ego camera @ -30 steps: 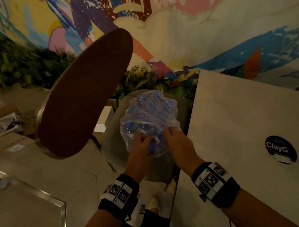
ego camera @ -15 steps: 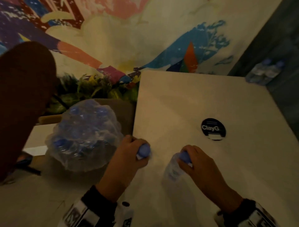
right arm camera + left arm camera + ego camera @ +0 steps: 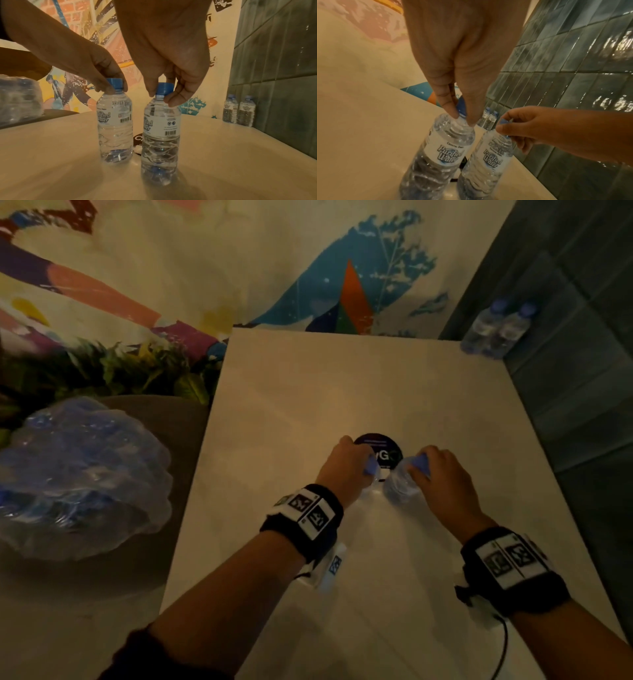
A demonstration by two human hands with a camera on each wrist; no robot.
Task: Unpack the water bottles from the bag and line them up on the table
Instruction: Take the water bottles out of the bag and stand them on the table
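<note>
Two small clear water bottles with blue caps stand upright, side by side, mid-table. My left hand pinches the cap of the left bottle. My right hand pinches the cap of the right bottle. Their bases are at the white table top; I cannot tell whether they touch it. In the left wrist view my left hand grips the left bottle, close beside the right bottle. The clear plastic bag with several more bottles sits on a seat to the left.
Two more bottles stand together at the table's far right corner against a green tiled wall. A round black sticker lies just beyond my hands. Plants and a painted wall are behind the bag.
Both hands left the bag, each with a bottle held by its cap, and moved right and forward across the table to the black sticker.
</note>
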